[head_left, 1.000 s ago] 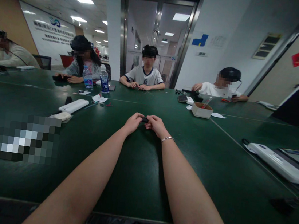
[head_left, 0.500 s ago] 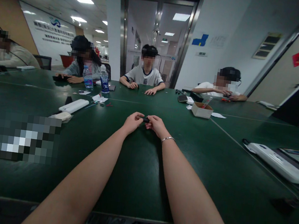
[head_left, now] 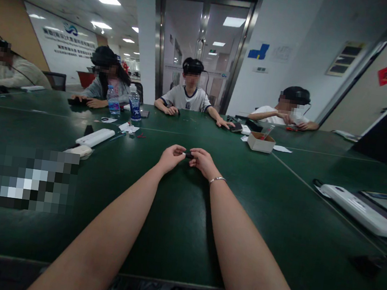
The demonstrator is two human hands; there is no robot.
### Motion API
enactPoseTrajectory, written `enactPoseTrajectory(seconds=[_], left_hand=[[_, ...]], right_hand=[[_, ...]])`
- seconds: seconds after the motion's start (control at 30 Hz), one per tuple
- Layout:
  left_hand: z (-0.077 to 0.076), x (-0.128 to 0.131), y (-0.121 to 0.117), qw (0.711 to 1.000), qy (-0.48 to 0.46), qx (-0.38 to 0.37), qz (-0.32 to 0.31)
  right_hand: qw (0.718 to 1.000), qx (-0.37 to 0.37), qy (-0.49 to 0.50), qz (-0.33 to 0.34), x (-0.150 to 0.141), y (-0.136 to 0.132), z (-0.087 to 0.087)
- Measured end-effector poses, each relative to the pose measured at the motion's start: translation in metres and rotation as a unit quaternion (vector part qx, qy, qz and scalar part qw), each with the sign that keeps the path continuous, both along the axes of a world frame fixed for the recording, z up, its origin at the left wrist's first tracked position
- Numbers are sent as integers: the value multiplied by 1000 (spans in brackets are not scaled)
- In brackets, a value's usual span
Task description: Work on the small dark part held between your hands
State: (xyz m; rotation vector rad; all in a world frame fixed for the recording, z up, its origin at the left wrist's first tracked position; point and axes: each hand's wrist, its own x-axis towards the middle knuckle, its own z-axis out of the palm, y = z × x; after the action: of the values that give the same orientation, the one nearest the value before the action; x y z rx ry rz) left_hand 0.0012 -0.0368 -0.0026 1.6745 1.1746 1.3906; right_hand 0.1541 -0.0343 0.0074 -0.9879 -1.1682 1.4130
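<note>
A small black object (head_left: 188, 155) is pinched between my two hands, just over the green table (head_left: 183, 224). My left hand (head_left: 172, 158) grips its left end with thumb and fingers. From the other side, my right hand (head_left: 204, 161) has its fingertips closed on the right end; a silver bracelet (head_left: 218, 180) circles that wrist. Near the left fingertips a small pale spot shows on the object. Fingers cover most of it, so its kind cannot be made out.
On the left lie a white power strip (head_left: 95, 137) and a pixelated patch. Two bottles (head_left: 135, 104) stand beyond, near paper scraps (head_left: 129, 128). A small box (head_left: 261, 142) sits ahead on the right, another white strip (head_left: 361, 211) nearer. Several people sit around the table.
My hands stay nearly in place, and a pale spot now shows on the black object. The person opposite has stretched an arm sideways toward the dark item near the box.
</note>
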Motion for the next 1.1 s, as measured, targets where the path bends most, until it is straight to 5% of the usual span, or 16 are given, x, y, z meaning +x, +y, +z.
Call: enactPoseTrajectory(seconds=[1.1], left_hand=[[0, -1, 4, 1000, -18, -15, 6]], right_hand=[[999, 27, -18, 39, 1, -3, 4]])
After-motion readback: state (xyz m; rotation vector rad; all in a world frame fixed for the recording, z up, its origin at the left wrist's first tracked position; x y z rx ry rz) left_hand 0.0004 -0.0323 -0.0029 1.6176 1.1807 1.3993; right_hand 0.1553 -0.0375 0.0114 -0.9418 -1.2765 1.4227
